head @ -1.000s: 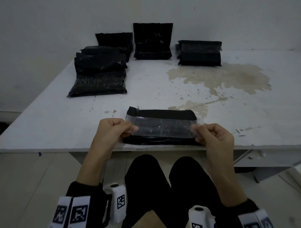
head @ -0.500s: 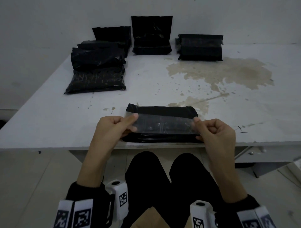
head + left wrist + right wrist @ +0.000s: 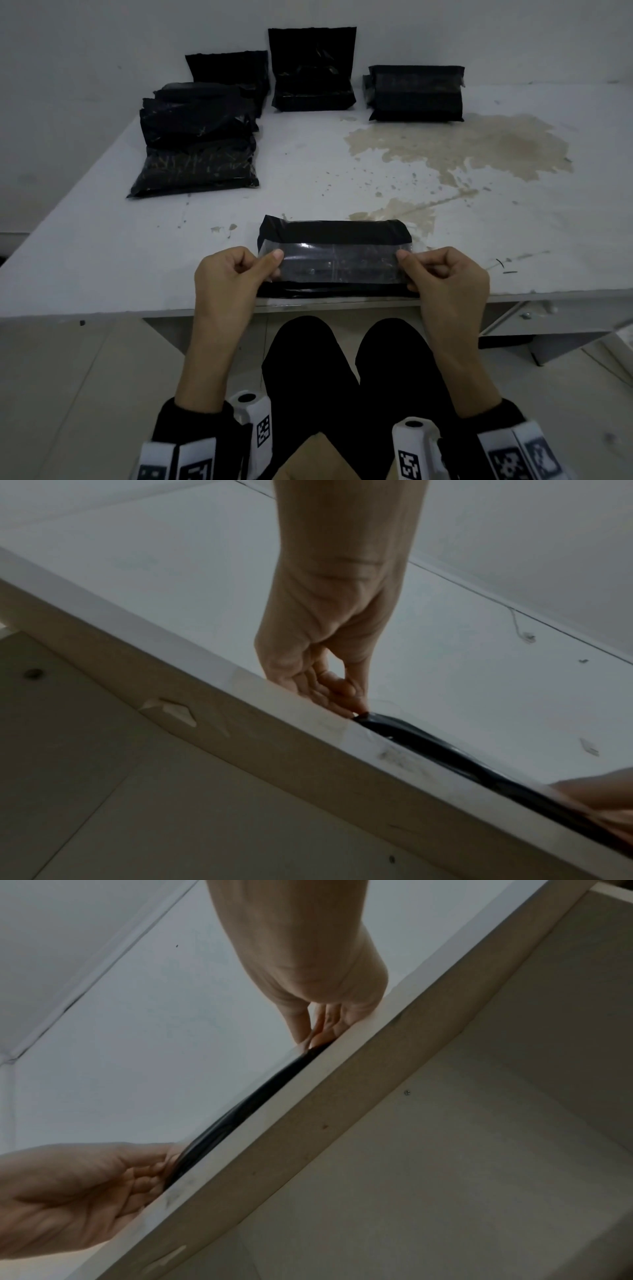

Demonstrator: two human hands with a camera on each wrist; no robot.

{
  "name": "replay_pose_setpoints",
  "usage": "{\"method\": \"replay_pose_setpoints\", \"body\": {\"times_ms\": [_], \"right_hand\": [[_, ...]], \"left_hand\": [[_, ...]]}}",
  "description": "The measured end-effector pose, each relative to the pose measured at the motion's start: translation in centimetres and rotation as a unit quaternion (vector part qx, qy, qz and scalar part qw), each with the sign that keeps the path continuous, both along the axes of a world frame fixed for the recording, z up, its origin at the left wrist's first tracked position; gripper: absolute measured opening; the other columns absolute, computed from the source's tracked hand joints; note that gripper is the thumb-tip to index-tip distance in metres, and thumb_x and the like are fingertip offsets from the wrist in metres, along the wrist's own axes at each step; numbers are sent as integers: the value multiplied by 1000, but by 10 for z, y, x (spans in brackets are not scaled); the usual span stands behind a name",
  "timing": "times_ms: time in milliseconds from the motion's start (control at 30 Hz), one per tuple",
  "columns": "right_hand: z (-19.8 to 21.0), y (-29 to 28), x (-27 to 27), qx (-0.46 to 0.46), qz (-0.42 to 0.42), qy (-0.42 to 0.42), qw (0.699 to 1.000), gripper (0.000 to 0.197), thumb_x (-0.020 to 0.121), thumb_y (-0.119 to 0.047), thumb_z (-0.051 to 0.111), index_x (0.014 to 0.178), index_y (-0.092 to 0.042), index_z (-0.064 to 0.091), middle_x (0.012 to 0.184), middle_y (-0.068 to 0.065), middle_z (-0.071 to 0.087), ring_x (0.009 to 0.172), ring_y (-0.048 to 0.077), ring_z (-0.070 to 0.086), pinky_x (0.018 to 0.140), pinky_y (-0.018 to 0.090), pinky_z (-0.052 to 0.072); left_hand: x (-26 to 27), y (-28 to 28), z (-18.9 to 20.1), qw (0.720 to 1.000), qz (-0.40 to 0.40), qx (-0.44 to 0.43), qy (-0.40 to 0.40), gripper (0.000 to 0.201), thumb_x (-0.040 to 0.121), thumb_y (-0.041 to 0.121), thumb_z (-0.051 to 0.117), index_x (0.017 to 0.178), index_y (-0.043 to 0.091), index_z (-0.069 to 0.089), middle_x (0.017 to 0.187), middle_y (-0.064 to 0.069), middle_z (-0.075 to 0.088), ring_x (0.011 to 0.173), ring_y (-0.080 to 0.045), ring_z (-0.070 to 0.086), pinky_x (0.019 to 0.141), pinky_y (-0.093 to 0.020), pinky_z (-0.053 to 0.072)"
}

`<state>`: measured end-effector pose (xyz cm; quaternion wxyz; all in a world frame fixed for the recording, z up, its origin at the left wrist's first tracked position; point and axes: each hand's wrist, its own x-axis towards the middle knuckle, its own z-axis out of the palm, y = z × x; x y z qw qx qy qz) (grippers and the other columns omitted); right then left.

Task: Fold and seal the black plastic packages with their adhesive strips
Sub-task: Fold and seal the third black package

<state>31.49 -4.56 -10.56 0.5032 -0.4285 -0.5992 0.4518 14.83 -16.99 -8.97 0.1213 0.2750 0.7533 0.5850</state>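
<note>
Left hand (image 3: 229, 277) and right hand (image 3: 445, 277) pinch the flap (image 3: 337, 262) ends, thumbs over curled fingers. The package (image 3: 334, 231) lies at the table (image 3: 102, 260) edge, 6 o'clock.

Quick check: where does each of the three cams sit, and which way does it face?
Head: above, facing forward and down at the table; shows left hand, right hand, forearms, legs.
Left wrist: below the table edge, looking up along the left hand at the package.
Right wrist: mirrored, looking up along the right hand.
Shared: all three show both hands pinching the package's ends.
</note>
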Motion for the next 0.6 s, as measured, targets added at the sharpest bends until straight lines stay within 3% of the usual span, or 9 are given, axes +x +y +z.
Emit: {"method": "replay_pose_setpoints", "body": {"times_ms": [133, 300, 433, 500, 600], "right_hand": [[-1, 4, -1, -7, 0, -7, 1000, 17, 77, -16, 74, 65, -14, 61, 63, 2, 66, 51, 7, 59, 54, 18, 52], [0, 5, 1, -4, 13, -9, 1000, 18, 77, -14, 74, 65, -15, 60, 62, -1, 65, 50, 3, 59, 51, 12, 49], [-1, 4, 1, -2, 14, -11, 1000, 18, 77, -14, 74, 65, -16, 61, 63, -2, 65, 52, 3, 60, 52, 12, 50], [-1, 4, 1, 2, 15, -12, 1000, 17, 77, -14, 74, 65, -15, 61, 63, -2, 65, 53, 3, 61, 53, 12, 50], [-1, 5, 1, 3, 19, -16, 1000, 16, 77, -14, 74, 67, -15, 62, 64, -3, 65, 55, 4, 61, 53, 12, 51]], "left_hand": [[6, -1, -1, 999, 15, 6, 43, 30, 81, 23, 68, 59, 4, 62, 56, 4, 64, 54, 1, 55, 58, -3, 42], [6, -1, -3, 997, 32, -8, 65, 30, 80, 28, 69, 58, 9, 62, 60, 2, 65, 55, -5, 54, 59, -8, 42], [6, -1, -3, 995, 47, -24, 85, 33, 80, 29, 69, 58, 6, 62, 60, -2, 64, 56, -11, 53, 59, -19, 42], [6, -1, -3, 995, 46, -28, 86, 33, 80, 29, 69, 58, 6, 62, 60, -1, 64, 56, -10, 52, 58, -18, 42], [5, -1, -3, 995, 43, -31, 83, 31, 80, 29, 69, 58, 10, 62, 59, 6, 63, 54, -1, 53, 56, -7, 40]]}}
